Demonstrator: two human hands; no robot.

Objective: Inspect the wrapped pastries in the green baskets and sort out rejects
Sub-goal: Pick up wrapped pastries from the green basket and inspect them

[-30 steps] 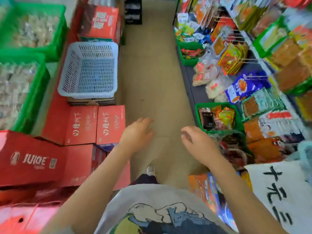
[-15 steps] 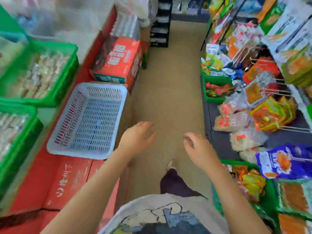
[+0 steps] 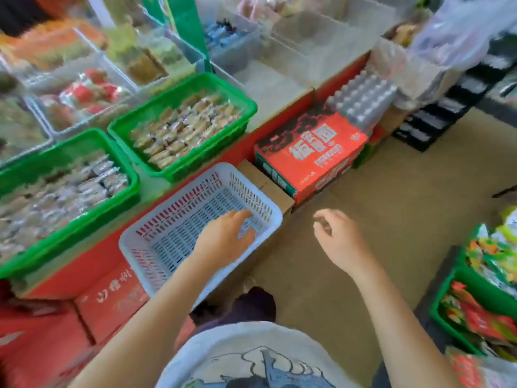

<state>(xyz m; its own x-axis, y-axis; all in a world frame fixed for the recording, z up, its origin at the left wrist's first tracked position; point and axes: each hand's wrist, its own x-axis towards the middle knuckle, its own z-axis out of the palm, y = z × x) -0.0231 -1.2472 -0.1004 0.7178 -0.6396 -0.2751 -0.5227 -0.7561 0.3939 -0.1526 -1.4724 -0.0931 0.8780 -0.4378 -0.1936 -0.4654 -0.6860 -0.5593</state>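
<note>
Pastries (image 3: pixel 183 127) in green baskets (image 3: pixel 237 99) blurred, wrappers indistinct

Two green plastic baskets, one nearer (image 3: pixel 84 219) and one farther (image 3: pixel 223 141), hold wrapped pastries (image 3: pixel 179 130) on a red-edged counter. The left hand (image 3: pixel 223 236) hovers, fingers relaxed, over a white slotted plastic basket (image 3: pixel 167 242). The right hand (image 3: pixel 338 239) hangs loosely curled above the tan floor (image 3: pixel 391 219).

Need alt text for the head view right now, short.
Both hands are empty: the left hand reaches over an empty white basket, the right hand hangs over the floor. Two green baskets of wrapped pastries sit beyond.
</note>
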